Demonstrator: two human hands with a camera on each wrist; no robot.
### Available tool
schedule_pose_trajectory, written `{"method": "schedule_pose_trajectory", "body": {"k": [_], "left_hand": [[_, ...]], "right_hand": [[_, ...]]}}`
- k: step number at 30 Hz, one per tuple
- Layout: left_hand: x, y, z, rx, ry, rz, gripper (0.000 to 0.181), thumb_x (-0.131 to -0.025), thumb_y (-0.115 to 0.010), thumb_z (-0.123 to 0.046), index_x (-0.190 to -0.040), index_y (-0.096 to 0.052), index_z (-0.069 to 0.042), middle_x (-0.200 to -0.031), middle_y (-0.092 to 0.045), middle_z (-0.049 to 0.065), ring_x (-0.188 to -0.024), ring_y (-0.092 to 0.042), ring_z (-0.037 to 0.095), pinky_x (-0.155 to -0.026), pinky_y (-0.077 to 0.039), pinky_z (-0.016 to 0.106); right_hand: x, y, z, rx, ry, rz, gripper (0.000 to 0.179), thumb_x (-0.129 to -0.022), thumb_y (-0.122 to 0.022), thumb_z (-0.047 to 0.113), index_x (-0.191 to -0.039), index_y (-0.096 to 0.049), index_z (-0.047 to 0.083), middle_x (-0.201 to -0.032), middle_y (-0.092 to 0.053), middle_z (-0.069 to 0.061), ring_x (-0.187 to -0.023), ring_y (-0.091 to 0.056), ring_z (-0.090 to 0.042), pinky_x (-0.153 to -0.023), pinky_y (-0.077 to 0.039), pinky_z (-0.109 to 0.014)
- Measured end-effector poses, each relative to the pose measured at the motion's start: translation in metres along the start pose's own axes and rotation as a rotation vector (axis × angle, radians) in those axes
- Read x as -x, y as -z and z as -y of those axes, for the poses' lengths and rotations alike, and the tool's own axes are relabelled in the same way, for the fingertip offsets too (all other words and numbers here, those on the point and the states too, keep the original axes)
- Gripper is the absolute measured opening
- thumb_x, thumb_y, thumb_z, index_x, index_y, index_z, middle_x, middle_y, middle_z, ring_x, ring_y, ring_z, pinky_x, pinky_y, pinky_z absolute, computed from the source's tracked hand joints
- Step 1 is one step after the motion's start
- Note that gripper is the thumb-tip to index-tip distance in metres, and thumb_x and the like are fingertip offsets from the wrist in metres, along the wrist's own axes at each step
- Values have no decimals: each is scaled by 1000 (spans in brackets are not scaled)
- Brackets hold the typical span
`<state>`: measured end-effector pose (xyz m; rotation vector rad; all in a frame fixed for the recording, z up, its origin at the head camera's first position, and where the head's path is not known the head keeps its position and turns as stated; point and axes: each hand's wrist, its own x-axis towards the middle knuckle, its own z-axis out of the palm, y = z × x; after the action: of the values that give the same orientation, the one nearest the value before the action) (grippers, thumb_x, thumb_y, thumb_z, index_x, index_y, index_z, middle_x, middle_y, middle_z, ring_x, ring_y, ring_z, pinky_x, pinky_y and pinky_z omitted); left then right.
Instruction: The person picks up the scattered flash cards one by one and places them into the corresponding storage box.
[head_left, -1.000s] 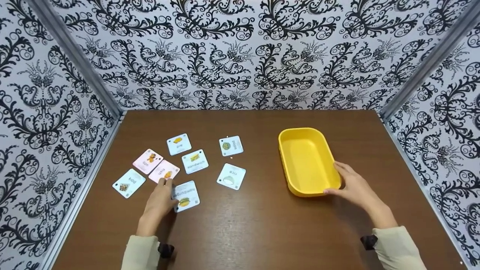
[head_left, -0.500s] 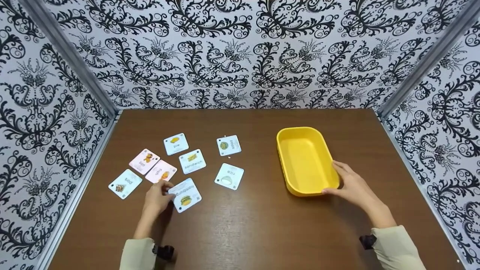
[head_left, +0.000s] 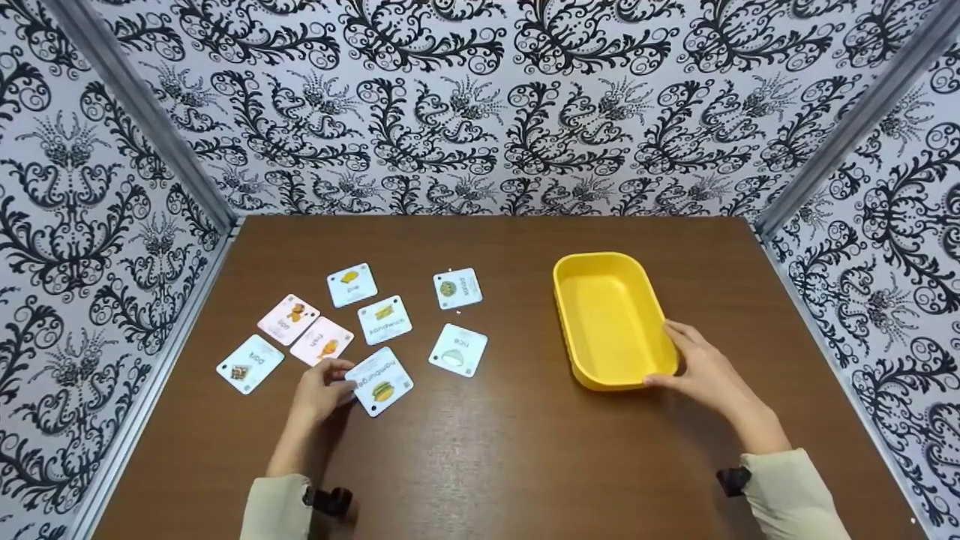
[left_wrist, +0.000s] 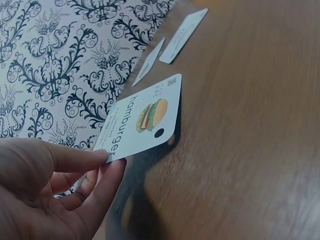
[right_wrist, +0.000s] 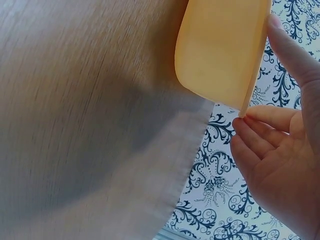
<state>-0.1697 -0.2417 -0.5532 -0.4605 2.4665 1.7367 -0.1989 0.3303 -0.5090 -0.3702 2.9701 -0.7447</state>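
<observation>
My left hand pinches a square hamburger card by one corner, thumb on its printed face. In the left wrist view the hamburger card is tilted up, its shadow falling on the table below. My right hand holds the near right corner of a yellow plastic tray, thumb on the near rim and fingers on the right side. The right wrist view shows the fingertips of this hand right at the tray's rim.
Near the left hand lie a pink fish card, a pink lion card and a pork card. A sandwich card, a rice card and two more cards lie farther back on the brown table. Patterned walls surround it.
My left hand has taken the hamburger card by its corner, lifted and turned it, and moved it slightly right. My right hand stays on the tray.
</observation>
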Motion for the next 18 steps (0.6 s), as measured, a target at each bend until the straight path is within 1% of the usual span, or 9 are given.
{"method": "schedule_pose_trajectory", "body": {"k": [4,8,11,18], "left_hand": [[0,-2,-1,89,26,11,31,-88,-63,10,-118,-56,14,-96,-63,11,-78,-61,11,-66,-59,21],[1,-5,-2,162,46,26,32,-88,-62,11,-119,-55,14,-93,-63,8,-75,-61,10,-65,-58,20],[1,-8,-3,189,55,39,33,-89,-62,11,-120,-55,14,-92,-64,6,-75,-62,9,-66,-58,20],[1,-12,-8,221,53,43,31,-89,-62,10,-120,-56,12,-93,-64,6,-77,-63,10,-67,-60,22]], "right_hand": [[0,0,0,-2,-7,2,105,-76,-81,53,-148,-36,-9,-153,-36,-26,-136,-41,-47,-112,-36,-64],[0,-2,0,10,17,-19,105,-75,-82,53,-147,-38,-10,-152,-39,-25,-134,-44,-47,-111,-38,-63],[-1,-3,-1,18,32,-33,105,-75,-82,52,-146,-38,-11,-151,-40,-25,-133,-45,-46,-111,-39,-62],[-2,-4,0,11,14,-27,103,-76,-83,48,-147,-38,-11,-151,-38,-27,-133,-45,-48,-111,-39,-63]]}}
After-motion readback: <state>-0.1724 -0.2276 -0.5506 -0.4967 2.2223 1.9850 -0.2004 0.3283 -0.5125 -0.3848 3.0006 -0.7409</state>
